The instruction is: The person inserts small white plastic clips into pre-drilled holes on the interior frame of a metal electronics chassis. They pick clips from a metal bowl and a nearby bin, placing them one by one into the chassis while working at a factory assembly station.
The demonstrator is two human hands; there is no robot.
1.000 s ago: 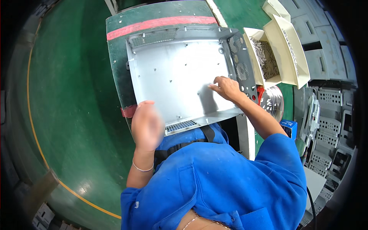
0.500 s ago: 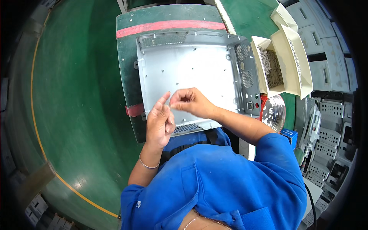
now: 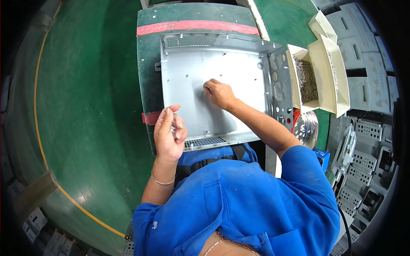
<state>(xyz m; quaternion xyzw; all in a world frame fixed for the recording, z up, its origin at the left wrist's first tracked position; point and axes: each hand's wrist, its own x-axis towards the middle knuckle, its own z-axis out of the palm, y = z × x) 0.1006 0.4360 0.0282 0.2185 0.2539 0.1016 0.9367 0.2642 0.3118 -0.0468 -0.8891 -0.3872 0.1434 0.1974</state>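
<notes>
A shallow grey sheet-metal case (image 3: 245, 96), open at the top, lies on a green work table (image 3: 149, 87). Short studs (image 3: 187, 76) rise from its floor, and small white pieces stick up along its walls. Over the middle of the case, my right hand (image 3: 220, 94) is closed in a pinch with its fingertips low near the floor; what they grip is hidden. My left hand (image 3: 168, 134) is raised at the case's near left corner, thumb against the index finger and the other fingers curled. Small white pieces (image 3: 173, 128) show between its fingers.
Cream bins (image 3: 314, 103) stand to the right of the case, one with many small pale pieces. Near them sit a round metal dish (image 3: 308, 128) with white bits and a blue box (image 3: 321, 158). Perforated metal parts (image 3: 362, 149) are stacked at far right.
My right hand has moved away from my left, forward and down into the case. My left hand has drawn slightly left, its thumb now against the index finger. The view has shifted a little.
</notes>
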